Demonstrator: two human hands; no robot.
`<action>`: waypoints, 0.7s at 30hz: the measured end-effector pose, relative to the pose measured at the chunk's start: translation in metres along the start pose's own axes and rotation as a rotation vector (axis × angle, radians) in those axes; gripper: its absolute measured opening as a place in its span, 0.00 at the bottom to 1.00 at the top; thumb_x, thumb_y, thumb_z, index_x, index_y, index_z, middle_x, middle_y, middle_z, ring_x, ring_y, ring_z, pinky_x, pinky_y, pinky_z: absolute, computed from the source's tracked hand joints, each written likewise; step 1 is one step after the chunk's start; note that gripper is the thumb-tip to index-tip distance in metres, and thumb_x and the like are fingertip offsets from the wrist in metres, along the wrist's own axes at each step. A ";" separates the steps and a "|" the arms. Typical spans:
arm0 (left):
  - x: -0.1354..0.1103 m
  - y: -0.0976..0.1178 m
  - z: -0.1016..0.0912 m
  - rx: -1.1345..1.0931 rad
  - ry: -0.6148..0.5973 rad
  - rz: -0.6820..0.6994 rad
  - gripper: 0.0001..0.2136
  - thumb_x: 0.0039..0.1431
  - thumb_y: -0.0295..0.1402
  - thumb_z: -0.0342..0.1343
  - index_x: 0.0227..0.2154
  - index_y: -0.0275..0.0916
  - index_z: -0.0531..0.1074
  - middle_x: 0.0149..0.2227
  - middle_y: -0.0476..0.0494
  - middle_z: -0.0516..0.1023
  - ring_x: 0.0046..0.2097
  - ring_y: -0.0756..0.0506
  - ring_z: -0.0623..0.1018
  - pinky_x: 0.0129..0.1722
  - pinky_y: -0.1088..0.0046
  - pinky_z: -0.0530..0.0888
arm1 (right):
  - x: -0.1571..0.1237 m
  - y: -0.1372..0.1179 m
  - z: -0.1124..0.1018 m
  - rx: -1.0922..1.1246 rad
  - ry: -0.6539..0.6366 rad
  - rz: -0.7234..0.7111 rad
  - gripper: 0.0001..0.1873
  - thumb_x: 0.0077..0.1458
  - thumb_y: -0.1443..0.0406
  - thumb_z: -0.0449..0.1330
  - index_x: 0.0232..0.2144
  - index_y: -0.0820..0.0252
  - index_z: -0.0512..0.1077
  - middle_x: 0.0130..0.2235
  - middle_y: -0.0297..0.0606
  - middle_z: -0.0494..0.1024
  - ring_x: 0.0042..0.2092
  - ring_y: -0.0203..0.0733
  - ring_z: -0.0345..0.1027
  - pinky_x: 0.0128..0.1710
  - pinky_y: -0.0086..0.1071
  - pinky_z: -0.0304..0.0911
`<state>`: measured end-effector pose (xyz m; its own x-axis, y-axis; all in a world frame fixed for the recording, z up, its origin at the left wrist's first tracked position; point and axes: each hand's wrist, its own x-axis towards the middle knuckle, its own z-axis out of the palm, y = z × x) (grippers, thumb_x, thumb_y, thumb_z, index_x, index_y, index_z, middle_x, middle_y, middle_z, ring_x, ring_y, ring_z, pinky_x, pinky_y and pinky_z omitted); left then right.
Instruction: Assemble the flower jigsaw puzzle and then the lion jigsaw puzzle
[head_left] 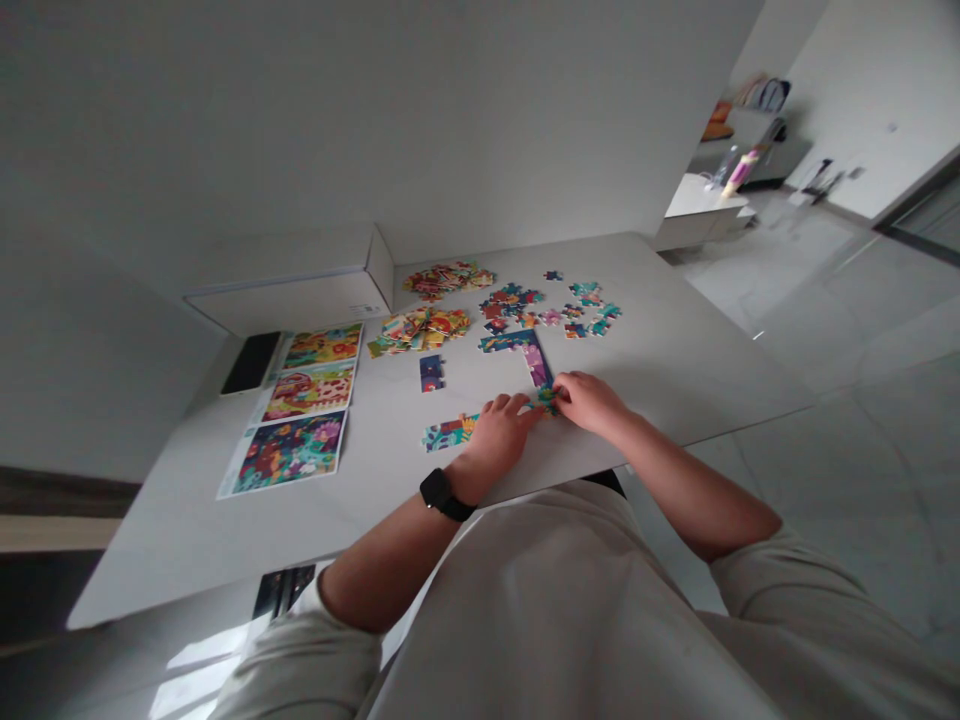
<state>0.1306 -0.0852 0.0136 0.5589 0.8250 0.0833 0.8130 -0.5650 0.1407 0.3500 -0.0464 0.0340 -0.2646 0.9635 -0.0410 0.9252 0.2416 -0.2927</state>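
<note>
Both hands are set at the near edge of a pale table (675,350), over a partly joined puzzle border. The left hand (499,435) is laid palm down, with its fingers extended across the near strip (448,434) of the border; nothing is seen to be grasped by it, and part of the strip is covered. A black watch (442,494) is worn on the left wrist. The right hand (589,400) is bent inward, its fingertips brought to the near corner of the border, where green pieces (547,400) are touched; whether 1 of them is pinched cannot be told.

Just beyond the right hand's fingertips, the border is continued by a purple and blue side strip (535,366), which is turned at its far end into a top strip (504,342). Beyond the left hand and a little to its left, a dark blue block (431,373) of pieces is placed apart from the border.

Farther ahead of both hands, 3 piles are spread: a dark red and blue pile (510,305), a yellow pile (425,328) and a mixed pile (450,278). Loose pieces (600,320) are scattered beyond the right hand. Well to the left of the left hand, 3 printed pictures (292,450) are laid out, with a black flat device (253,362) beside them and a white box (292,298) behind.
</note>
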 end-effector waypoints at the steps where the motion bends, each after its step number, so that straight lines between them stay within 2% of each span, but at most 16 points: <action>1: 0.000 0.000 0.000 0.005 -0.002 0.001 0.21 0.74 0.27 0.51 0.63 0.51 0.78 0.63 0.39 0.77 0.57 0.35 0.75 0.55 0.54 0.75 | -0.001 0.001 0.001 -0.005 0.007 0.002 0.11 0.65 0.66 0.66 0.49 0.56 0.81 0.48 0.45 0.84 0.47 0.49 0.78 0.47 0.36 0.68; 8: 0.000 0.001 0.001 0.004 -0.007 0.006 0.22 0.75 0.27 0.50 0.64 0.51 0.77 0.63 0.39 0.76 0.58 0.35 0.75 0.56 0.55 0.74 | -0.012 0.001 0.001 -0.015 0.063 -0.019 0.11 0.67 0.64 0.64 0.48 0.53 0.84 0.50 0.43 0.82 0.47 0.49 0.77 0.46 0.37 0.68; 15: 0.004 -0.003 -0.008 -0.068 -0.036 0.013 0.20 0.74 0.27 0.52 0.60 0.53 0.80 0.62 0.37 0.77 0.58 0.35 0.75 0.57 0.54 0.75 | -0.018 0.000 -0.002 -0.077 0.013 -0.037 0.11 0.70 0.63 0.62 0.45 0.51 0.85 0.48 0.42 0.82 0.45 0.47 0.77 0.43 0.35 0.67; 21: 0.012 -0.012 -0.016 -0.143 -0.055 0.050 0.18 0.69 0.27 0.59 0.57 0.52 0.82 0.56 0.38 0.80 0.55 0.36 0.78 0.57 0.56 0.75 | -0.014 -0.003 -0.011 -0.131 -0.075 -0.067 0.09 0.68 0.62 0.65 0.45 0.53 0.85 0.49 0.45 0.82 0.47 0.49 0.78 0.43 0.36 0.67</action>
<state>0.1247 -0.0679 0.0288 0.6093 0.7919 0.0404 0.7546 -0.5947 0.2773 0.3541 -0.0594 0.0456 -0.3419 0.9346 -0.0977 0.9310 0.3227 -0.1708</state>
